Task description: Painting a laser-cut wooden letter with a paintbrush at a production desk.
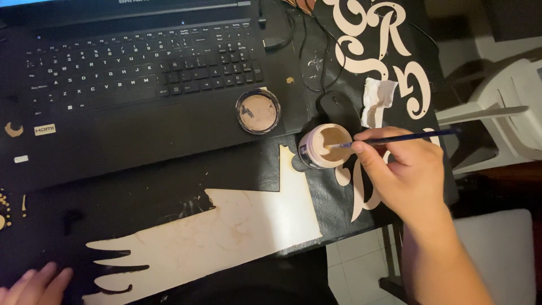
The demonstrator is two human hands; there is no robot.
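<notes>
R hand dips brush in paint jar; lid off.

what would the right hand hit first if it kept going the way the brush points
The right hand aims its brush left, tip inside the open paint jar. It would likely meet the jar's inner wall first; depth is unclear.
</notes>
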